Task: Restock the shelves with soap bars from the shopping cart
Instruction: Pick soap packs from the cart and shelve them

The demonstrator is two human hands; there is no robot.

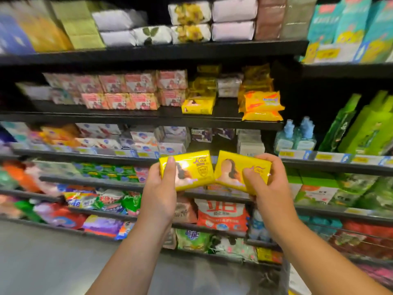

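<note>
Left hand (161, 186) curls round one yellow bar (191, 167), thumb across its front. Right hand (270, 184) grips a second bar (234, 169) at its right end. The two are side by side. Their purple logos are too blurred to read. Matching bars (197, 106) sit on a shelf (127, 116) above. Lower bags read "Tide" (74, 202) and "超能" (191, 234).

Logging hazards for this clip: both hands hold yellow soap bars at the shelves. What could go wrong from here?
The left hand grips the left soap bar, the right hand the right soap bar; neither is free to steady the uneven-looking yellow soap stack.
The orange packs beside it sit at the shelf edge; a nudge might knock them off.
</note>
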